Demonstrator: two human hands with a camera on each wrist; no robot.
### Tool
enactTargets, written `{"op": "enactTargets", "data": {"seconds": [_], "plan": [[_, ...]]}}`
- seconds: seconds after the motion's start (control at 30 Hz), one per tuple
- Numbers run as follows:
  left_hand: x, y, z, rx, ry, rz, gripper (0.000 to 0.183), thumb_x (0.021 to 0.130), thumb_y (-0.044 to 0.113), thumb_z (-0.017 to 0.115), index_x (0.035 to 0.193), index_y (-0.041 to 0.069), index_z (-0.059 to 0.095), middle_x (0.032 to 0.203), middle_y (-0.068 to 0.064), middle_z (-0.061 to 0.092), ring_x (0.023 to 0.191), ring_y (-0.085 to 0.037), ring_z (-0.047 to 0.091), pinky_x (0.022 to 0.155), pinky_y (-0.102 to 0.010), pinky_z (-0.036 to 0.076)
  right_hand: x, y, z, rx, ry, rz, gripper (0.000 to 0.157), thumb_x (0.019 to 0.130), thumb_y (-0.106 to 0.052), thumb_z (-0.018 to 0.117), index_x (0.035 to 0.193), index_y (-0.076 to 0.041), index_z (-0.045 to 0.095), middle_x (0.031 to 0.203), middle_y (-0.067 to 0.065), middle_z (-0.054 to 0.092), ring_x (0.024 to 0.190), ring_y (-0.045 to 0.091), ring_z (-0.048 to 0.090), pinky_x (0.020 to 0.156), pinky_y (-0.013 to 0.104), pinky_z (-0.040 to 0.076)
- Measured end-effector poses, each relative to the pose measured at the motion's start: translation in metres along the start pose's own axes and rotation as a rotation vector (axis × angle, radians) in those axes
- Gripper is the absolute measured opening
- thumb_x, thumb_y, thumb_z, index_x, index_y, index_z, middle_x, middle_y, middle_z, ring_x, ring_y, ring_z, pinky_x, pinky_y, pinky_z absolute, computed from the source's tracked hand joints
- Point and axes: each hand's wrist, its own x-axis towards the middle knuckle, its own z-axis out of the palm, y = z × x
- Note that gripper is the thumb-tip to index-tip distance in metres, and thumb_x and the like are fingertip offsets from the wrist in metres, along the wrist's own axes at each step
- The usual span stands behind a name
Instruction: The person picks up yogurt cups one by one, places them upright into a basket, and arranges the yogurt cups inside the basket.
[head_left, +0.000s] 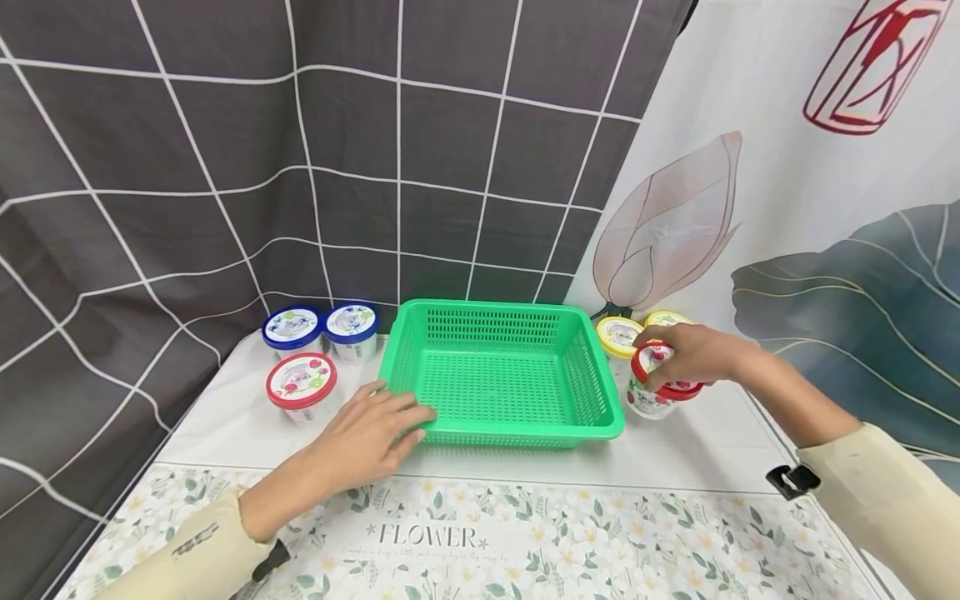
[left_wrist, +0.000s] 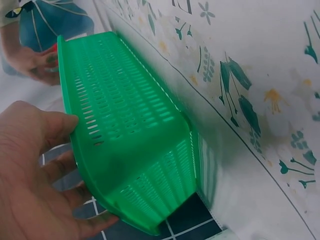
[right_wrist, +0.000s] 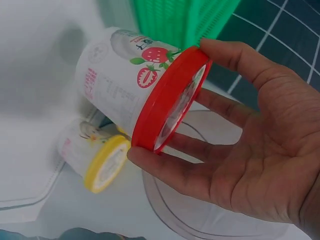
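Note:
My left hand (head_left: 378,429) lies at the front left corner of a green plastic basket (head_left: 609,421), gripping its rim. In the left wrist view, the thumb touches the edge of the basket (left_wrist: 125,85) and the other fingers spread along it. Right of the basket, my right hand (head_left: 697,354) holds a white tub with a red lid (head_left: 648,404) from above. The right wrist view shows fingertips and thumb around the red lid of this tub (right_wrist: 125,80), which has strawberries printed on its side. Whether it touches the table is hard to tell.
Two yellow-lidded tubs (head_left: 619,335) stand behind the right hand, one partly hidden. Left of the basket are two blue-lidded tubs (head_left: 351,323) and another red-lidded tub (head_left: 302,379). A dark checked curtain (head_left: 450,150) hangs behind; a floral mat (head_left: 480,537) covers the table's front.

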Motion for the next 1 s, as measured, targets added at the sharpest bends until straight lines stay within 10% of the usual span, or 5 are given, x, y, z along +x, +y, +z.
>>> {"op": "enactTargets", "data": {"seconds": [1.0], "plan": [[0.0,-0.004,0.004,0.041,0.062,0.071,0.025,0.104,0.019,0.077,0.129,0.017,0.081,0.114,0.002,0.081,0.113,-0.023,0.079,0.115,-0.058,0.059,-0.016,-0.034,-0.021,-0.073,0.323,-0.095,0.074,0.093,-0.032,0.088,0.16,-0.015,0.061,0.156,0.035,0.054,0.13,0.053,0.061,0.092,0.06,0.067]]}}
